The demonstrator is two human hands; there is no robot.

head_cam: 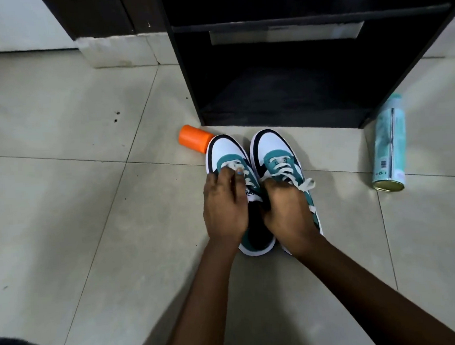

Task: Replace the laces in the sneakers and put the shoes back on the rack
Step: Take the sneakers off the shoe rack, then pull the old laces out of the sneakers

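Laced sneakers gripped for the move to the rack

Both sneakers appear laced, so the step in hand is judged to be the return. The left sneaker [226, 156] is clasped at its tongue under the left hand [224, 209]; the right sneaker [276, 153] is closed on at its collar by the right hand [286, 208]. Both arms are stretched forward, palms down. Ahead of the hands, the rack [284, 115] is open; a lift and forward reach are called for. An orange cap [193, 138] lies beyond the left hand, a spray can [388, 143] off the right.

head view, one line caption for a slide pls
Both hands, left hand and right hand, grip a laced teal-and-white sneaker pair on the tiled floor before a dark rack.
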